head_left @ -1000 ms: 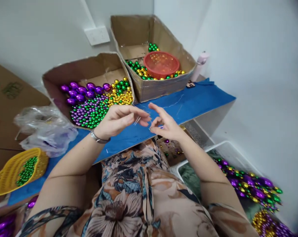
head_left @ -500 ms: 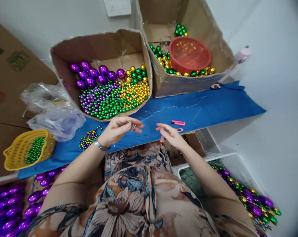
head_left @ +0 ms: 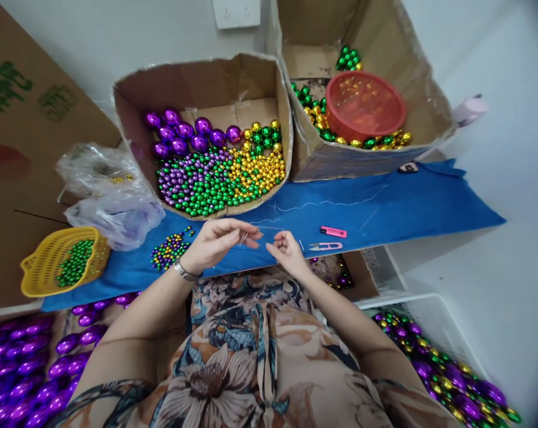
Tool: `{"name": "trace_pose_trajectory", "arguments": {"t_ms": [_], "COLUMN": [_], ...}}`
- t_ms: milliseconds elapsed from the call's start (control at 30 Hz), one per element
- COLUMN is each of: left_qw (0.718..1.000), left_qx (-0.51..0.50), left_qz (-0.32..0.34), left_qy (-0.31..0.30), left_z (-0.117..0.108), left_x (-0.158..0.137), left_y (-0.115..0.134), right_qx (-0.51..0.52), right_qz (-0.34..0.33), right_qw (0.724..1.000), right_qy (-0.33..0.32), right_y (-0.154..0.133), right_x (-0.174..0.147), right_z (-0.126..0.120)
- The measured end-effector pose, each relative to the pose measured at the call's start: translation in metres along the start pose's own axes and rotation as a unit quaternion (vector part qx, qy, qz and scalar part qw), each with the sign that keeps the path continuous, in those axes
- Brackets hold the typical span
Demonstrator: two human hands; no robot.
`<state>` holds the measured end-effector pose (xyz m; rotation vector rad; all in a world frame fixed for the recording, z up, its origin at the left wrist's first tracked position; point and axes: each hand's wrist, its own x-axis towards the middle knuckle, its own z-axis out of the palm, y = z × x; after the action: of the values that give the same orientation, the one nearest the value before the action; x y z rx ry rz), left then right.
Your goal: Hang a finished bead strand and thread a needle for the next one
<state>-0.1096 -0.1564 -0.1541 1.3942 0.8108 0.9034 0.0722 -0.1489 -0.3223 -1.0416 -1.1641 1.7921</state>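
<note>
My left hand [head_left: 219, 241], with a watch on its wrist, is closed, and thin white strands of thread [head_left: 242, 238] show between its fingers. Just right of it, my right hand [head_left: 289, 252] has thumb and fingers drawn together in a pinch; whatever is between the tips is too small to make out. Both hands hover over the near edge of a blue cloth [head_left: 362, 220], fingertips apart. Pink-handled thread snips [head_left: 326, 246] and a pink lighter-like object [head_left: 333, 232] lie right of my right hand. More white thread [head_left: 335, 204] trails across the cloth behind my hands.
A cardboard box [head_left: 206, 77] of purple, green and gold beads stands behind my hands. Right of it, another box [head_left: 362, 163] holds a red bowl [head_left: 367, 107]. A yellow basket [head_left: 32, 273] and loose small beads [head_left: 168, 249] lie left; a white crate [head_left: 456, 315] sits lower right.
My right hand has moved closer to my left and its fingers have drawn together. The snips are now in fuller view. The whole view has shifted, so things appear further right.
</note>
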Motion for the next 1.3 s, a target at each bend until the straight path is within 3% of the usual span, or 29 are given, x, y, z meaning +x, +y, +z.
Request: {"name": "trace_pose_trajectory", "arguments": {"t_ms": [133,267,333,433,567,633,700,800,833,867,900,933,967,1000,1067,1167,1200,1267,1300], "left_qw": [1.0,0.999,0.999,0.999,0.998,0.994,0.986,0.974,0.97,0.965,0.961,0.96,0.96,0.962,0.964,0.954,0.946,0.903,0.856], "left_qx": [-0.008,-0.008,-0.011,-0.016,0.01,0.053,0.103,0.16,0.168,0.171,0.174,0.166,0.155,0.143,0.135,0.215,0.257,0.39,0.478], "left_qz": [-0.009,-0.033,-0.038,-0.043,-0.055,-0.074,-0.096,-0.125,-0.139,-0.152,-0.167,-0.177,-0.185,-0.189,-0.194,-0.198,-0.192,-0.179,-0.195], "left_qy": [0.003,0.011,0.01,0.017,0.04,0.068,0.084,0.099,0.109,0.124,0.134,0.139,0.141,0.137,0.123,0.071,0.049,0.005,-0.027], "left_z": [0.0,0.001,0.0,-0.002,-0.012,-0.021,-0.03,-0.044,-0.048,-0.051,-0.053,-0.054,-0.053,-0.052,-0.049,-0.047,-0.049,-0.056,-0.06], "left_x": [-0.003,-0.008,-0.011,-0.014,-0.021,-0.025,-0.031,-0.039,-0.042,-0.044,-0.046,-0.048,-0.049,-0.049,-0.049,-0.047,-0.047,-0.048,-0.049], "left_y": [-0.003,-0.006,-0.008,-0.011,-0.016,-0.019,-0.022,-0.027,-0.028,-0.03,-0.032,-0.034,-0.037,-0.038,-0.04,-0.036,-0.034,-0.029,-0.026], "right_qx": [0.275,0.479,0.517,0.514,0.463,0.413,0.329,0.127,-0.029,-0.242,-0.517,-0.683,-0.73,-0.753,-0.758,-0.733,-0.732,-0.734,-0.731], "right_qz": [0.061,0.174,0.194,0.195,0.203,0.189,0.17,0.119,0.067,0.076,0.146,0.231,0.26,0.269,0.242,0.126,0.11,0.075,0.062], "right_qw": [0.958,0.859,0.83,0.83,0.859,0.888,0.926,0.978,0.992,0.964,0.843,0.693,0.631,0.6,0.605,0.668,0.672,0.674,0.678], "right_qy": [-0.053,0.042,0.081,0.093,0.081,0.074,0.076,0.118,0.102,0.081,0.036,-0.019,-0.03,-0.025,-0.037,0.009,0.004,0.039,0.046], "right_y": [-0.016,-0.035,-0.041,-0.043,-0.039,-0.032,-0.021,-0.003,0.0,0.002,0.001,-0.002,-0.008,-0.014,-0.029,-0.044,-0.046,-0.047,-0.047], "right_x": [0.0,0.012,0.017,0.018,0.009,0.0,-0.014,-0.042,-0.052,-0.06,-0.068,-0.073,-0.075,-0.076,-0.069,-0.043,-0.03,-0.003,0.01], "right_z": [0.002,0.013,0.017,0.019,0.019,0.008,-0.02,-0.092,-0.118,-0.142,-0.161,-0.175,-0.181,-0.181,-0.165,-0.135,-0.13,-0.128,-0.129]}}
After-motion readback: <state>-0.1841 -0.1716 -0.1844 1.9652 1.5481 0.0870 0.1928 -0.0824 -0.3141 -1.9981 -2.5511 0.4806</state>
